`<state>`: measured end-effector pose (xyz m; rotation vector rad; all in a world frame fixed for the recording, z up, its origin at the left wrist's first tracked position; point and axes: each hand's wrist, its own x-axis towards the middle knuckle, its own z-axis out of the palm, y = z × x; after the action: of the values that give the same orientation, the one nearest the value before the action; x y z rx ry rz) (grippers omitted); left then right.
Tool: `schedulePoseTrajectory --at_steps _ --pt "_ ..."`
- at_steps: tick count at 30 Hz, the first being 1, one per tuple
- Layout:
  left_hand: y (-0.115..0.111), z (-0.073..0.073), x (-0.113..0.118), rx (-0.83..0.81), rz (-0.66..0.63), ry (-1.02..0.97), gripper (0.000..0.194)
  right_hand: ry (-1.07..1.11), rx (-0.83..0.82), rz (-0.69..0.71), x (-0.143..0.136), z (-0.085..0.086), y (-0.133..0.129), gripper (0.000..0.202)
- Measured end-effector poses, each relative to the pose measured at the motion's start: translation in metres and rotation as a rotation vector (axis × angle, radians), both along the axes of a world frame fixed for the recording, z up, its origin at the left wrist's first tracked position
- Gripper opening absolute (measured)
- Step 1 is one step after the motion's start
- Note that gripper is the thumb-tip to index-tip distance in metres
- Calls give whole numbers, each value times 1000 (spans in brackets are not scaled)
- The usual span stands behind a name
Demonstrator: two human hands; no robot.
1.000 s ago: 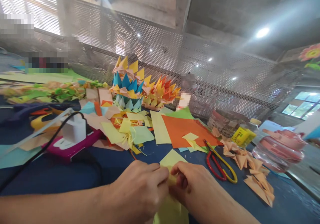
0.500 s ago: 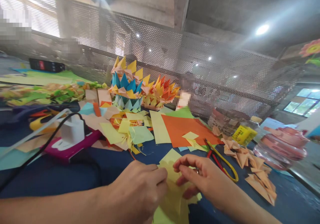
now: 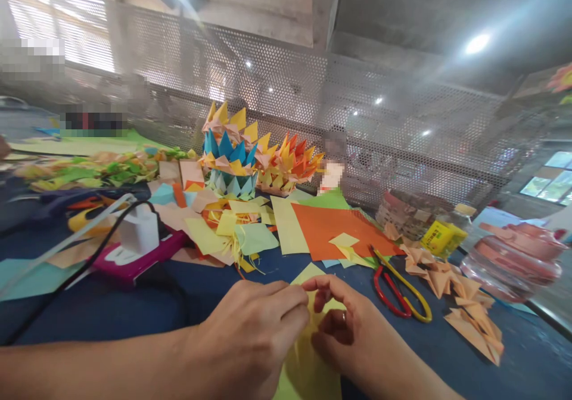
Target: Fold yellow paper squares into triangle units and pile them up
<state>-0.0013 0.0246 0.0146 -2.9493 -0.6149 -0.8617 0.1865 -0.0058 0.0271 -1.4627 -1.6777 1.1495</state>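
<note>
My left hand (image 3: 268,325) is closed, its fingers pinched together above a sheet of pale yellow paper (image 3: 313,376). Whatever lies in the pinch is hidden behind the knuckles. My right hand (image 3: 346,328), wearing a ring, curves over the same paper from the other side. Its index fingertip meets the left fingers, while a gap shows between that finger and the lower ones. Just right of it lie scissors (image 3: 402,298) with one red and one yellow handle. Folded peach paper pieces (image 3: 473,310) form a row beyond the scissors.
Folded-paper crowns (image 3: 230,149) in several colours stand at the back. Orange paper (image 3: 339,227) and yellow scraps (image 3: 210,236) spread before them. A magenta power strip (image 3: 138,263) with a white plug and cables sits left. A pink teapot-shaped container (image 3: 513,263) and a yellow-labelled bottle (image 3: 447,233) stand right.
My right hand has drawn closer to the left, and its index fingertip now touches the left fingers. The whole view has shifted slightly, with things appearing further right.
</note>
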Motion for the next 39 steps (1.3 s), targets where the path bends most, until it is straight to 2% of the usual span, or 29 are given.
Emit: schedulePoseTrajectory --at_steps 3,6,15,20,26,29,32,39 --pt "0 2 -1 8 19 -97 22 -79 102 -58 4 -3 1 38" --pt "0 1 -1 -47 -19 -37 22 -174 223 -65 12 -7 2 30" --pt "3 -9 0 -148 -93 12 40 -334 413 168 25 -5 -6 36" --pt "5 -7 2 -192 -122 34 41 -326 525 302 32 -6 2 26" --pt "3 -6 2 -145 -161 46 40 -386 663 391 41 -4 10 19" --pt "1 -3 2 -137 -175 93 38 -418 647 433 41 0 10 20" --pt "-3 1 1 -122 -161 139 37 -429 563 455 40 5 8 18" --pt "-10 1 -3 -11 -141 137 31 -396 497 410 43 7 14 6"
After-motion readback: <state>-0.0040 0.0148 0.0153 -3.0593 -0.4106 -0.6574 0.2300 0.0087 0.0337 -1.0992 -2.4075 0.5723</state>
